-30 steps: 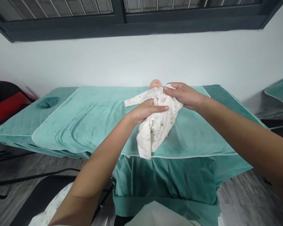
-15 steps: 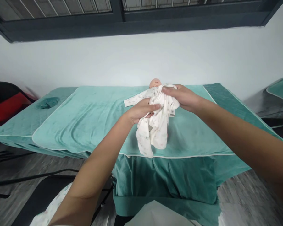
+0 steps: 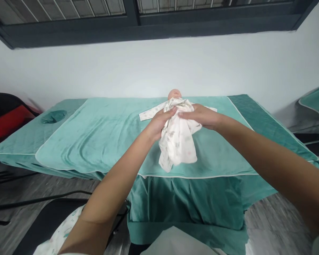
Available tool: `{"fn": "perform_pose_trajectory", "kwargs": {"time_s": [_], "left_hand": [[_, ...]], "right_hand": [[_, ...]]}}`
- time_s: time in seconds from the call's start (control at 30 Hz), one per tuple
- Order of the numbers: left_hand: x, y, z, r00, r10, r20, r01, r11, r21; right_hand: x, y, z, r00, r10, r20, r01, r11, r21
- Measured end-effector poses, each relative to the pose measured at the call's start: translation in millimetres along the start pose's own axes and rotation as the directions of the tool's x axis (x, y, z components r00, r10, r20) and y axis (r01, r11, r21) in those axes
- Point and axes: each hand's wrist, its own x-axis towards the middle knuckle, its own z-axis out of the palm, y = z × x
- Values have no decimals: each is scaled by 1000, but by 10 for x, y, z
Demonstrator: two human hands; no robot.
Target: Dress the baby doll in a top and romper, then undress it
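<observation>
A bunched white printed baby garment (image 3: 178, 141) hangs between my hands above the bed. My left hand (image 3: 161, 122) is closed on its left upper side, thumb on top. My right hand (image 3: 200, 116) grips the gathered cloth from the right, its thumb laid across the front. Just beyond the cloth, a baby doll (image 3: 174, 94) lies on the bed; only its head shows. Long sleeves of a white printed top (image 3: 151, 112) stretch out to both sides of the doll. The doll's body is hidden behind the garment and my hands.
The massage bed (image 3: 108, 131) has a green velvet cover and a face hole (image 3: 54, 116) at the left. Behind it rises a white wall (image 3: 149, 67) below a dark window frame (image 3: 77, 34). A black chair (image 3: 48, 219) with printed cloth stands at lower left.
My right hand has come left and down, closer to my left hand, which has risen slightly. The garment is gathered between them, and the doll's right-side sleeve now shows.
</observation>
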Motion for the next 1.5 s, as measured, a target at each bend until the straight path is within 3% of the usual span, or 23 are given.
{"fn": "perform_pose_trajectory", "kwargs": {"time_s": [0.1,0.17,0.27,0.4,0.5,0.57,0.67,0.77,0.83,0.93,1.07,1.23,1.37,1.43,1.5], "left_hand": [[-85,-26,-36,993,-120,9,118,987,110],[-131,-12,-43,974,-224,38,212,957,198],[-130,15,-33,983,-181,19,174,966,190],[-43,-91,-55,996,0,-93,4,999,46],[-22,-344,-137,984,-102,-146,112,992,59],[-49,-557,-194,956,-207,-207,241,958,155],[-125,-827,-213,934,-241,-265,342,822,455],[-197,-973,-147,967,-198,-160,238,483,843],[-229,-1016,-91,975,-211,-72,129,270,954],[-248,-1029,-40,972,-230,-50,91,170,981],[-247,-962,-33,965,-249,-87,149,241,959],[-257,-871,-96,959,-258,-113,230,484,844],[-266,-834,-173,932,-357,-62,302,671,678],[-260,-805,-211,901,-433,7,347,731,587],[-241,-776,-243,883,-466,52,370,760,534]], "right_hand": [[62,61,-17,974,-75,-213,104,987,125],[91,92,-29,957,-99,-272,148,975,168],[70,105,-25,951,-89,-296,150,970,192],[-60,174,-9,985,33,-171,4,977,215],[-187,400,-15,983,179,-26,-172,967,189],[-281,649,-5,962,271,-21,-263,947,185],[-432,1093,75,911,388,-139,-350,906,239],[-566,1474,209,862,443,-247,-378,885,272],[-620,1637,289,852,428,-302,-371,900,228],[-645,1752,367,843,378,-382,-358,925,126],[-640,1811,424,848,286,-446,-296,954,49],[-624,1875,449,859,71,-507,-77,997,10],[-527,1883,412,768,5,-641,0,1000,9],[-458,1887,385,716,-31,-697,36,999,-7],[-395,1897,359,698,-34,-716,50,999,2]]}}
